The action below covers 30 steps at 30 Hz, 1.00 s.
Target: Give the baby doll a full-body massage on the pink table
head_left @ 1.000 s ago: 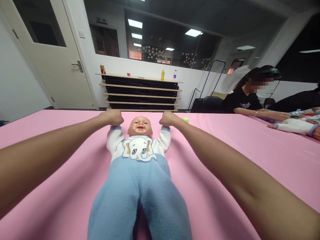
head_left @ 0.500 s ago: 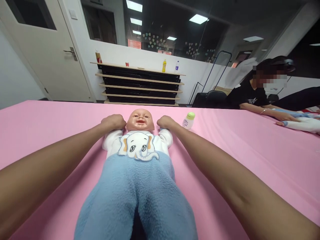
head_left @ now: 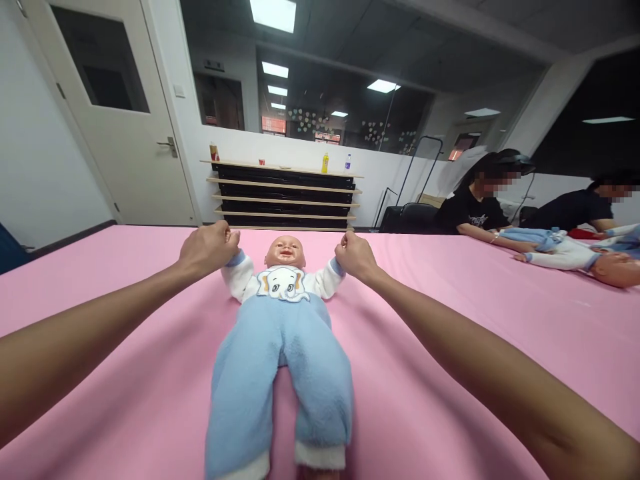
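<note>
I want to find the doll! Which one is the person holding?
On the big pink table, look straight ahead between the two outstretched hands. The baby doll in fuzzy blue trousers lies face-up there; unlike the dolls far right, its white top shows an elephant.

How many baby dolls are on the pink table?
2: one doll lies between the person's hands, another doll lies at the far right by two other people. More may be hidden there.
</note>
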{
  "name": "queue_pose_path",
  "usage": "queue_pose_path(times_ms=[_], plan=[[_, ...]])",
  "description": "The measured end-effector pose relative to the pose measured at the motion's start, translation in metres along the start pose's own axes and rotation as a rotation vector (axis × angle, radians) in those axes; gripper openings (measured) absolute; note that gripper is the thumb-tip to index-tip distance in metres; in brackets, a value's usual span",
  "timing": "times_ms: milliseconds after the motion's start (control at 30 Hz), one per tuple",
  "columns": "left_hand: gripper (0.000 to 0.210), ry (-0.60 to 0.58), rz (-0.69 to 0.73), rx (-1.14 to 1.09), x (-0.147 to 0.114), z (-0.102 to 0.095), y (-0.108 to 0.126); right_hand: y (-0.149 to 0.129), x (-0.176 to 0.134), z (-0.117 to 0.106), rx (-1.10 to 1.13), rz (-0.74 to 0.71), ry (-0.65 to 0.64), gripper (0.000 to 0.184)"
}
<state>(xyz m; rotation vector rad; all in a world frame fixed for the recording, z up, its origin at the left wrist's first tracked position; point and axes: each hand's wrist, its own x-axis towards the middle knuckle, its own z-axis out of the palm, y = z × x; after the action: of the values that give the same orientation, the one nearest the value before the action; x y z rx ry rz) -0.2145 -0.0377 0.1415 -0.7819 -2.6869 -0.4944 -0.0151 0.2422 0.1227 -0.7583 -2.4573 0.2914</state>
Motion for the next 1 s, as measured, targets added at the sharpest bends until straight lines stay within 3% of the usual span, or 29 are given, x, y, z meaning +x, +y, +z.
queue_pose_path(times_ms=[100,167,333,500,633,767,900,1000], plan=[[0.042,0.018,0.047,0.026,-0.045,-0.013,-0.006,0.007,-0.044,-0.018,0.063,-0.074,-0.003,0.029],[0.041,-0.038,0.055,0.034,-0.077,-0.011,-0.011,0.013,-0.076,-0.021,0.070,-0.103,-0.037,0.027],[0.038,-0.205,0.043,0.080,-0.147,0.010,-0.026,0.028,-0.147,-0.004,0.067,-0.101,-0.133,0.020],[0.037,-0.314,0.051,0.041,-0.179,0.027,-0.024,0.031,-0.177,0.013,0.022,-0.044,-0.241,0.020],[0.038,-0.302,0.039,0.032,-0.180,0.026,-0.021,0.030,-0.175,0.006,0.021,-0.050,-0.263,0.021],[0.040,-0.224,0.026,0.076,-0.163,0.012,-0.028,0.037,-0.158,-0.014,0.110,-0.065,-0.190,0.024],[0.043,-0.149,0.005,0.054,-0.127,-0.007,-0.031,0.039,-0.124,-0.035,0.212,-0.089,-0.147,0.024],[0.040,-0.115,0.023,0.045,-0.087,-0.018,-0.024,0.034,-0.080,-0.041,0.214,-0.106,-0.105,0.023]])
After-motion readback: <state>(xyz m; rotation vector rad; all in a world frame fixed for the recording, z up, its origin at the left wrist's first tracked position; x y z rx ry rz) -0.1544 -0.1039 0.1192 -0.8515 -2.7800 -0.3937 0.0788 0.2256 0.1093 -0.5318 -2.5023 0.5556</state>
